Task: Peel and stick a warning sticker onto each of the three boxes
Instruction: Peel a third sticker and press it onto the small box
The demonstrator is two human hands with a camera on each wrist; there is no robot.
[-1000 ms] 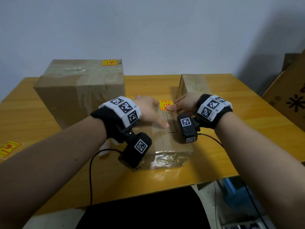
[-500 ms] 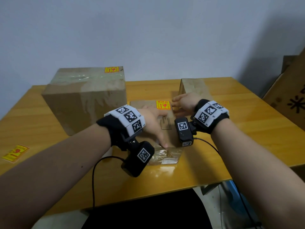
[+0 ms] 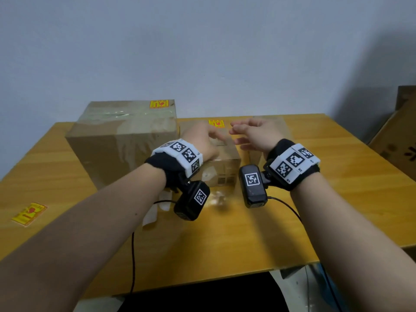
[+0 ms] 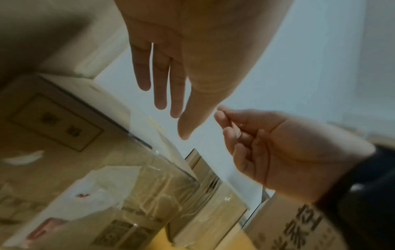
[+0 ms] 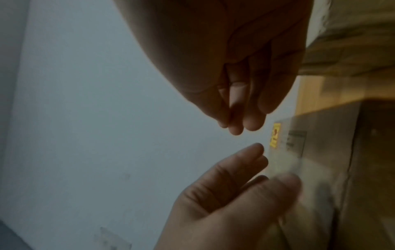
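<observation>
Three cardboard boxes stand on the wooden table (image 3: 225,239). The large box (image 3: 121,140) at the left carries a yellow warning sticker (image 3: 159,104) on its top. The middle box (image 3: 221,167) also has a yellow sticker (image 3: 216,123) on top, which shows in the right wrist view as well (image 5: 275,135). The small third box (image 3: 282,127) is partly hidden behind my right hand. My left hand (image 3: 202,140) hovers over the middle box with straight fingers (image 4: 160,84). My right hand (image 3: 249,131) floats beside it, fingers loosely curled (image 4: 235,135). Neither hand holds anything.
One more yellow sticker (image 3: 29,213) lies on the table at the far left. White backing paper (image 3: 153,212) lies under my left forearm. A big cardboard carton (image 3: 400,140) stands off the table's right side. A wall rises right behind the boxes.
The middle box has slid away from me, back between the other two boxes. Both hands, which were pressing on its top, have lifted off it.
</observation>
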